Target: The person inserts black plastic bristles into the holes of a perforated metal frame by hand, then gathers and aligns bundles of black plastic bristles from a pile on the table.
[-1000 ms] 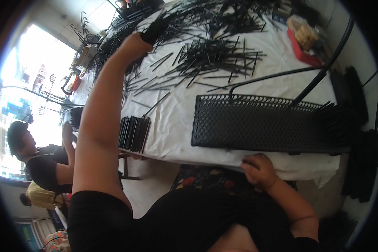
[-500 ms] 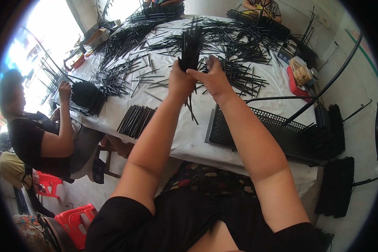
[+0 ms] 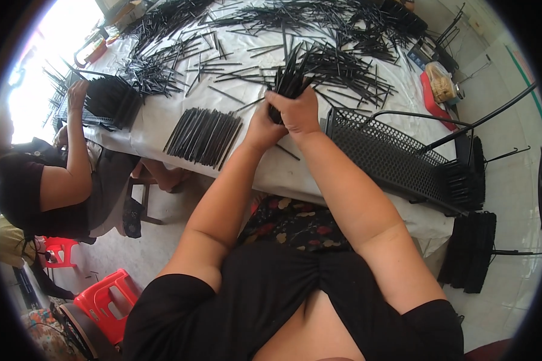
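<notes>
A bundle of thin black strips [image 3: 289,77] stands upright between my hands over the table's near side, its tips fanning out at the top. My left hand [image 3: 262,126] is closed round the bundle's lower part. From the right, my right hand [image 3: 297,111] wraps the same bundle, its thumb lying across the front. To the left of my hands, a neat row of black strips [image 3: 203,137] lies side by side near the table edge. On my right is a black perforated metal basket [image 3: 382,153], with more strips packed at its far right end.
Loose black strips [image 3: 355,75] are scattered over the white-covered table [image 3: 262,171]. At the left, a person [image 3: 54,180] works at another basket [image 3: 111,102]. A curved black rod [image 3: 482,117] rises over my basket. A red tray [image 3: 435,108] stands at the right; red stools [image 3: 107,301] stand lower left.
The bundle has come down and nearer to me, and my right hand has closed round it from having its fingers apart. The view has tipped lower, showing the whole row of strips.
</notes>
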`<state>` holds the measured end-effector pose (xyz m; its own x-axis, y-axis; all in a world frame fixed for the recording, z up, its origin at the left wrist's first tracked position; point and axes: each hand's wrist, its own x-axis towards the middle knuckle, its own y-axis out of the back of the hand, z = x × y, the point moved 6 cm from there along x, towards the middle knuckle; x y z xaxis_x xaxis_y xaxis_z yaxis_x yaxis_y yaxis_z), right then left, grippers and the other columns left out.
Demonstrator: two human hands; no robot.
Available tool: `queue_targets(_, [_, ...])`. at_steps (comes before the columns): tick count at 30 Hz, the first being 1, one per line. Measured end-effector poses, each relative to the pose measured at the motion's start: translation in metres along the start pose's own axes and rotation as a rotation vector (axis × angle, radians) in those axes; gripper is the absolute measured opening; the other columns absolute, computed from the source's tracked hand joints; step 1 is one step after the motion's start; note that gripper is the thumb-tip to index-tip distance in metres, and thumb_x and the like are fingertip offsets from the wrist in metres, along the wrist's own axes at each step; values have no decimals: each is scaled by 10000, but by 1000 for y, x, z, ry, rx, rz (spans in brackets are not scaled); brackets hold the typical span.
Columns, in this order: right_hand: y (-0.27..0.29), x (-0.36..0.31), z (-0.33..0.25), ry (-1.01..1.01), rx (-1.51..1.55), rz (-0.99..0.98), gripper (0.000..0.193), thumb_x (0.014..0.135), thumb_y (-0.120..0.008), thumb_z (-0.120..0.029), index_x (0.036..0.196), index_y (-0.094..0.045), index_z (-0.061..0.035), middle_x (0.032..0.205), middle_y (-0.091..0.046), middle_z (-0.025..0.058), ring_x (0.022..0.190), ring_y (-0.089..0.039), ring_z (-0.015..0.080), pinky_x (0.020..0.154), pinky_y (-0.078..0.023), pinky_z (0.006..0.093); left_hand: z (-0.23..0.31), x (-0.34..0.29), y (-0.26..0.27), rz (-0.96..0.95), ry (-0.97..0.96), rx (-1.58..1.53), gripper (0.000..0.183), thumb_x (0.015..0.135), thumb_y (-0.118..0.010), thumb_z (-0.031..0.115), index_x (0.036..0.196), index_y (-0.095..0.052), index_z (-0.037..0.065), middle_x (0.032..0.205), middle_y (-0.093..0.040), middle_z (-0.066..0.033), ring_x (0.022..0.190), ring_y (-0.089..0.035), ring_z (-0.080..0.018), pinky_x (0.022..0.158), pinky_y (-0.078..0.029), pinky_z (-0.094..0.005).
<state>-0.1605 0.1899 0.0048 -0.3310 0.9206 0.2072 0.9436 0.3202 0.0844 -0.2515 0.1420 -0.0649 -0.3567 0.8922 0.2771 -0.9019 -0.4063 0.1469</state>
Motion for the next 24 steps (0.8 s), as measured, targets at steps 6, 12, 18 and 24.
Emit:
queue_targets(6, [-1, -10, 2, 300, 76, 142, 615, 586, -888, -161, 1100, -561, -79, 1080, -527, 108, 1055, -515, 270, 944, -420, 359, 22, -2, 7, -70, -61, -27, 561, 669, -823, 126, 1128, -525, 3, 1051, -657, -118, 946, -621, -174, 862, -499, -325])
queue_targets(12, [-7, -1, 2, 83, 136, 0, 554, 701, -826, -29, 1164, -523, -27, 973, -663, 57, 805, -624, 119, 746, -526, 252, 27, 4, 5, -17, -37, -82, 651, 666, -807, 179, 1231, -537, 1, 1079, -676, -119, 965, -643, -170, 876, -501, -304])
queue_targets(18, [-6, -9, -7, 127, 411, -31, 753, 639, -897, -136, 1243, -455, -56, 1072, -572, 70, 929, -577, 154, 816, -518, 280, 35, -4, 9, -91, -38, -56, 740, 657, -841, 188, 1265, -457, 15, 1128, -640, -127, 1022, -630, -210, 893, -500, -329])
queue_targets(24, [-22, -11, -9, 10, 150, 8, 368, 711, -833, -221, 979, -648, -48, 965, -637, 59, 826, -590, 127, 771, -502, 276, 13, -8, 12, 82, 108, 46, 768, 680, -835, 267, 1279, -440, -7, 1123, -654, -156, 1039, -648, -246, 899, -500, -344])
